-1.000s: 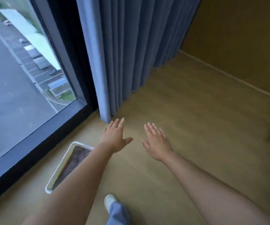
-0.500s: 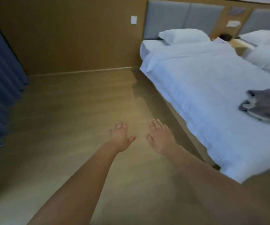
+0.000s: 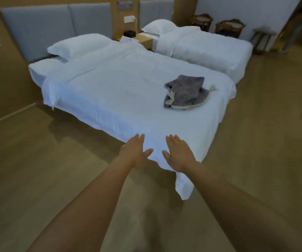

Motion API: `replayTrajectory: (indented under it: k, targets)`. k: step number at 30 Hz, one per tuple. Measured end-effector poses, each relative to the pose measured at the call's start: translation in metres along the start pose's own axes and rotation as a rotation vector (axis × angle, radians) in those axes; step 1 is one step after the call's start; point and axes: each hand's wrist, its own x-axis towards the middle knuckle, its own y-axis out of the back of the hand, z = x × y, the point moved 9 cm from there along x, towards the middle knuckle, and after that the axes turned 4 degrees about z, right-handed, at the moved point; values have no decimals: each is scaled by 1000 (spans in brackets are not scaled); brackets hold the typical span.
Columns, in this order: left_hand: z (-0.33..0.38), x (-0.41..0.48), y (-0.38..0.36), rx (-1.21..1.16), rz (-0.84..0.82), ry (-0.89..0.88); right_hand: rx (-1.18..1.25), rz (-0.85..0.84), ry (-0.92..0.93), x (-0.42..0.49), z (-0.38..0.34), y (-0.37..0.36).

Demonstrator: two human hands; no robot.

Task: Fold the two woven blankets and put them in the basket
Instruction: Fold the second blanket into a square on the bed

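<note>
The left hand [image 3: 134, 151] and right hand [image 3: 178, 154] are reaching ahead, fingers spread and empty. The view is swinging from the window to the bed [image 3: 128, 99], where a rumpled blanket [image 3: 184, 91] is lying, well apart, so pickup is likely coming next; the basket is no longer showing.

A grey woven blanket [image 3: 185, 92] with cream fringe and tassels is lying crumpled in a loose heap on the white bed [image 3: 121, 91], toward its far right side. Whether one or two blankets are being shown in the heap cannot be told.
</note>
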Motion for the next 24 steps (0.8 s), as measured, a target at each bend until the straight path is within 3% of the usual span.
replayTrajectory:
  k: [5, 10, 18, 24]
  targets:
    - [93, 95, -16, 75, -52, -160, 34, 76, -134, 45, 106, 31]
    - [171, 175, -51, 114, -106, -200, 53, 75, -220, 79, 213, 45]
    - [251, 285, -90, 121, -73, -64, -6, 14, -142, 144, 368, 80]
    - [265, 369, -97, 139, -37, 40, -15, -32, -39, 230, 427, 85]
